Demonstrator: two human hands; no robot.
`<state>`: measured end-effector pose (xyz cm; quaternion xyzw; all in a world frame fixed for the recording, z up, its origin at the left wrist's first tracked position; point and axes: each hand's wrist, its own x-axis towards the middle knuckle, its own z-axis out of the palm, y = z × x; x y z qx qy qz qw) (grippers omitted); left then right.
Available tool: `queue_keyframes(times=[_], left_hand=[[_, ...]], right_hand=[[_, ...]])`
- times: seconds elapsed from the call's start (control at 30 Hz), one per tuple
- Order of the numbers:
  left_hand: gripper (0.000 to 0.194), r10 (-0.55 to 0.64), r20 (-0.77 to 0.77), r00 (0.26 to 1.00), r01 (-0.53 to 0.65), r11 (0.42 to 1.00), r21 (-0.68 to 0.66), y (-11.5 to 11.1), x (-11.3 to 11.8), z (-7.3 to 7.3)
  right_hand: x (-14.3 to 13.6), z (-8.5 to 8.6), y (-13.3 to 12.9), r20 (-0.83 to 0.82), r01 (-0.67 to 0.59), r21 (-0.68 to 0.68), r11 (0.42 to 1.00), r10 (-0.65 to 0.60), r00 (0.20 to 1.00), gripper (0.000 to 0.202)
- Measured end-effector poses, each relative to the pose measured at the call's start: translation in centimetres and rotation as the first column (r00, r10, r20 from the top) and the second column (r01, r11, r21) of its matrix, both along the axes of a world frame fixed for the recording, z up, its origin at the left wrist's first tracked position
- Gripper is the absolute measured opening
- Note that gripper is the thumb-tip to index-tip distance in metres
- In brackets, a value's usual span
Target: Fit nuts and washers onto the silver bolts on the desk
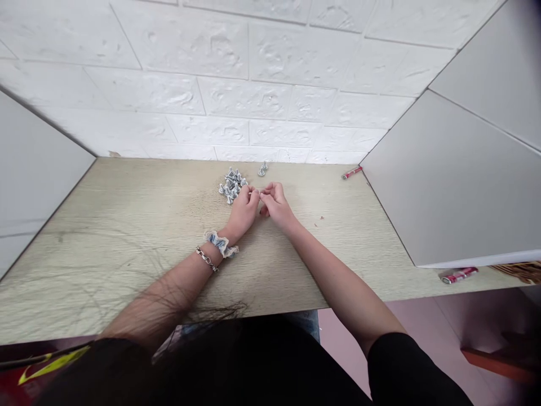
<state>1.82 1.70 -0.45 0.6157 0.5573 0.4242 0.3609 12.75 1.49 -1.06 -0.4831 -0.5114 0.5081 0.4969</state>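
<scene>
My left hand point(245, 208) and my right hand point(276, 205) meet fingertip to fingertip above the middle of the wooden tabletop point(169, 197). Both are closed in a pinch, and whatever small thing lies between them is too tiny and covered to name. Just beyond my left hand, partly behind its knuckles, lies a heap of silvery bolts point(231, 183) that look fitted with washers. Two more such bolts point(262, 169) stand apart from the heap, farther back near the wall. A fabric scrunchie point(222, 244) and a chain bracelet point(207, 259) circle my left wrist.
White brick-patterned wall point(270, 101) closes off the back, with grey panels at left point(34, 169) and right point(456, 186). One red battery point(351, 173) rests by the right panel's far corner, another red battery point(459, 276) near the front right edge beside a wicker item point(522, 272).
</scene>
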Motion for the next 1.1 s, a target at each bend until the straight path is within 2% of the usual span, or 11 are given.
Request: queue_keyframes(times=[0.13, 0.27, 0.33, 0.4, 0.5, 0.6, 0.63, 0.77, 0.9, 1.1], left_hand=[[0.014, 0.005, 0.021, 1.0, -0.005, 1.0, -0.016, 0.13, -0.01, -0.17], [0.014, -0.011, 0.027, 1.0, 0.011, 1.0, 0.0, 0.05, 0.04, -0.26], [0.014, -0.015, 0.028, 0.999, 0.014, 1.0, 0.005, 0.09, 0.0, -0.31], [0.014, -0.023, 0.054, 0.998, 0.023, 1.0, -0.004, 0.21, -0.08, -0.37], [0.013, -0.014, 0.157, 0.987, 0.022, 0.998, -0.05, 0.5, -0.19, -0.43], [0.012, 0.019, 0.236, 0.972, 0.003, 0.996, -0.09, 0.71, -0.17, -0.5], [0.012, 0.019, 0.242, 0.97, 0.003, 0.996, -0.09, 0.71, -0.14, -0.52], [0.013, -0.019, 0.15, 0.989, 0.025, 0.999, -0.037, 0.33, 0.04, -0.47], [0.015, -0.036, 0.031, 0.999, 0.036, 0.999, -0.009, -0.13, 0.2, -0.19], [0.016, -0.045, 0.025, 0.999, 0.045, 0.999, -0.016, -0.23, 0.24, -0.02]], right_hand=[[-0.06, -0.17, 0.05, 0.035, 0.022, -0.036, 0.999, -0.021, 0.999, 0.03], [0.16, -0.21, 0.2, 0.104, -0.027, -0.089, 0.996, 0.036, 0.994, 0.049], [0.2, -0.15, 0.21, 0.127, -0.045, -0.092, 0.995, 0.057, 0.99, 0.05], [0.16, -0.07, 0.15, 0.139, -0.062, -0.058, 0.996, 0.07, 0.988, 0.043], [0.02, 0.0, -0.05, 0.088, -0.08, 0.012, 0.997, 0.078, 0.993, 0.01], [-0.1, 0.05, -0.25, 0.021, -0.073, 0.021, 0.997, 0.073, 0.997, 0.033], [-0.13, 0.09, -0.3, 0.019, -0.061, 0.012, 0.998, 0.061, 0.998, 0.035], [-0.19, 0.26, -0.25, 0.076, -0.003, -0.052, 0.999, 0.007, 0.997, 0.015], [-0.16, 0.32, -0.04, 0.136, -0.006, -0.075, 0.997, 0.016, 0.991, 0.03], [0.11, 0.23, 0.02, 0.274, -0.02, -0.075, 0.997, 0.04, 0.961, 0.051]])
